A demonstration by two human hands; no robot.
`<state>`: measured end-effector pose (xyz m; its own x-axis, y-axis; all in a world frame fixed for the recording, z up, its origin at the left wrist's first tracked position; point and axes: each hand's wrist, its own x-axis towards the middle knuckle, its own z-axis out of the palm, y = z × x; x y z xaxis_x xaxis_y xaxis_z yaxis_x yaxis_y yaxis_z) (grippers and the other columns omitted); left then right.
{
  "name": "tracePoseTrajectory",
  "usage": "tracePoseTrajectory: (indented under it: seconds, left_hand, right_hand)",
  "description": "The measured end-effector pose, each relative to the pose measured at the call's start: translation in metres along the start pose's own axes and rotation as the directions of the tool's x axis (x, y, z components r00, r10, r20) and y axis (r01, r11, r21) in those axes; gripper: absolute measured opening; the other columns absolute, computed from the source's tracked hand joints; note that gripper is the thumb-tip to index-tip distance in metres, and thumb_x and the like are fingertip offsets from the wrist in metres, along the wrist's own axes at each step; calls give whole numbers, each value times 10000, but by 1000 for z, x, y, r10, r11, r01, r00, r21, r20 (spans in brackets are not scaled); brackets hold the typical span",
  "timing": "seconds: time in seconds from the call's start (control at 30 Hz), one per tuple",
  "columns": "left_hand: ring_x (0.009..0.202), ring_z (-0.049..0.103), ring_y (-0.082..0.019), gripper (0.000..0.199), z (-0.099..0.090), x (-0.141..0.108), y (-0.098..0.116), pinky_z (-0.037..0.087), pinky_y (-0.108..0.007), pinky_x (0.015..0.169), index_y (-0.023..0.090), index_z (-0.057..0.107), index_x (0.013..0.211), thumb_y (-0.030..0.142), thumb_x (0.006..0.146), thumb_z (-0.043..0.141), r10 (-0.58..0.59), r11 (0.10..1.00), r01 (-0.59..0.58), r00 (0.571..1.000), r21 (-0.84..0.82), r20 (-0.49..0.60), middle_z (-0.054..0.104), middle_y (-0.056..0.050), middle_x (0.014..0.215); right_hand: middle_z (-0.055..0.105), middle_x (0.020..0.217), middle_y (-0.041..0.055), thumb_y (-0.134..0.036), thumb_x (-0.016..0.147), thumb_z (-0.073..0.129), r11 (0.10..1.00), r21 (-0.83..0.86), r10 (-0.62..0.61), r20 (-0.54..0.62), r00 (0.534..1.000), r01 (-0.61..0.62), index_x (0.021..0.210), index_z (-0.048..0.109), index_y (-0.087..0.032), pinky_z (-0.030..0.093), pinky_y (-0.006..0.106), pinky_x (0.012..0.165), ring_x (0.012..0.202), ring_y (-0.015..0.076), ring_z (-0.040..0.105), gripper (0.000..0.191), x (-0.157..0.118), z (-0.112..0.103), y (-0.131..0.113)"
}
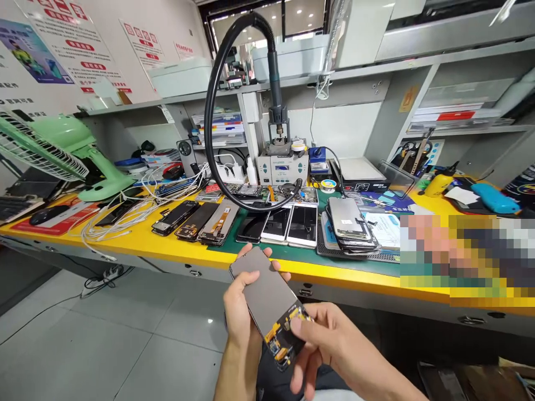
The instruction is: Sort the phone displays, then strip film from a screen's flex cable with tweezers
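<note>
panel (271,289), left fingers (246,278) curled around, right fingers (309,332) pinching lower end

A slim phone display panel (271,295) is held aslant between a person's hands, in front of the yellow counter (137,236), its back facing up. Smooth, matte grey covers most of that back, edged in black; from this spot in the room it looks flat and unbroken. The black lower end (287,337) carries orange ribbon cables (273,332) and small parts, partly hidden by a thumb. The left hand (239,298) cradles the upper stretch, thumb on the grey, while the right hand (328,333) grips the cabled end.
</note>
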<state>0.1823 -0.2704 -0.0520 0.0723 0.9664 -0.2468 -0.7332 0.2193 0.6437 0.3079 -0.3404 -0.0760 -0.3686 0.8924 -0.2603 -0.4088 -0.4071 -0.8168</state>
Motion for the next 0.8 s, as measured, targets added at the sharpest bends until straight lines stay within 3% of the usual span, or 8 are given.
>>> tracePoseTrajectory:
  seconds: [0.13,0.2,0.27,0.4,0.5,0.63,0.7,0.8]
  left_hand:
    - [845,721,-243,630,1,8,4,597,-445,779,267,499,1389,189,772,595,-87,991,79,994,109,70,706,-96,1160]
    - [915,721,-289,559,0,14,6,585,-431,785,180,535,1367,339,834,594,-131,950,90,984,298,119,709,-150,1167]
    - [982,707,-320,636,-1,21,9,568,-426,808,117,526,1367,515,871,536,-137,859,35,977,511,164,696,-195,1194]
    - [1093,668,-301,814,6,45,24,520,-380,880,122,412,1429,619,812,599,-15,545,-181,974,819,225,625,-210,1326]
    - [1020,682,-313,803,28,71,40,497,-369,845,131,555,1287,645,693,724,-43,207,-285,953,936,300,675,-199,1234]
    - [982,674,-384,673,67,100,49,471,-370,739,146,662,1039,640,593,763,-120,-199,-364,931,910,346,735,-185,1041]
    - [931,687,-378,562,83,108,48,465,-357,703,143,673,960,583,618,749,-171,-337,-385,922,859,346,744,-178,972]
    - [896,700,-330,454,97,113,42,475,-335,702,144,676,943,505,672,722,-248,-475,-414,910,776,334,748,-151,930]
  right_hand:
    - [673,632,64,-469,842,698,998,30,-54,-25,998,55,790,611,-119,521,200,421,475,149,673,365,6,7,2]
    - [654,619,41,-475,852,683,992,40,-113,-82,990,117,796,603,-125,525,208,424,472,143,663,364,12,9,-2]
    - [633,612,15,-472,869,665,983,32,-175,-168,970,183,809,596,-132,530,213,434,472,134,654,351,21,9,-9]
    - [639,710,-3,-452,890,648,958,-33,-275,-381,882,285,851,576,-148,522,208,420,483,122,662,315,47,8,-18]
    - [656,789,5,-429,934,618,944,-99,-322,-469,822,314,883,572,-146,496,201,389,495,119,672,291,67,12,-18]
    - [659,790,-17,-388,1007,556,936,-146,-348,-529,774,321,998,605,-142,470,179,395,481,71,599,251,87,20,-17]
    - [638,759,-31,-385,1014,551,937,-148,-343,-549,762,315,1027,614,-141,464,179,401,477,66,573,252,94,22,-18]
    - [630,762,-32,-375,1010,560,943,-133,-327,-560,762,307,1055,618,-142,468,186,417,487,67,560,244,101,22,-20]
